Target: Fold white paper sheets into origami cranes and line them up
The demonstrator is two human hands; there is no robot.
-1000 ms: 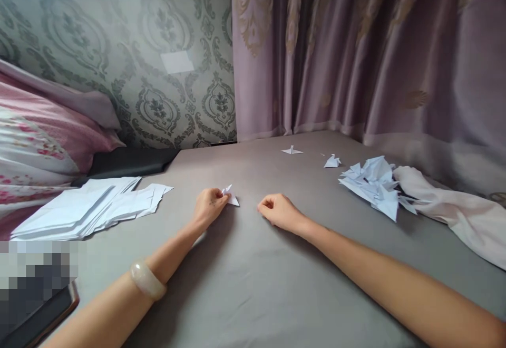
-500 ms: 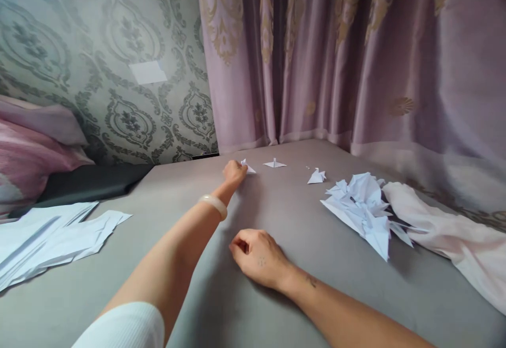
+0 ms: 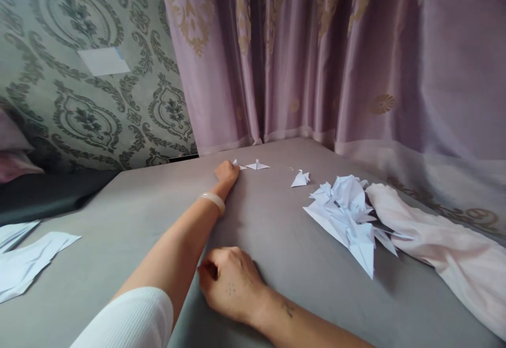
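My left hand (image 3: 227, 171) is stretched out to the far part of the grey sheet. Its fingers are closed on a folded white paper crane (image 3: 240, 166), partly hidden behind them. Just to the right of it stands a second paper crane (image 3: 258, 165) with wings spread. Another crane (image 3: 301, 179) sits farther right, tilted. Closer to me, my right hand (image 3: 232, 283) rests on the sheet, fingers curled into a loose fist with nothing visible in it.
A heap of folded white paper (image 3: 348, 211) lies at right beside a pale pink cloth (image 3: 438, 248). White paper sheets (image 3: 35, 258) lie at left, near a dark flat item (image 3: 51, 192). Purple curtains (image 3: 296, 63) and a patterned wall (image 3: 87, 95) bound the far side.
The view has turned right and moved slightly, so things appear farther left. My left hand stays at the paper crane, now closer to the second crane. My right hand remains resting and curled.
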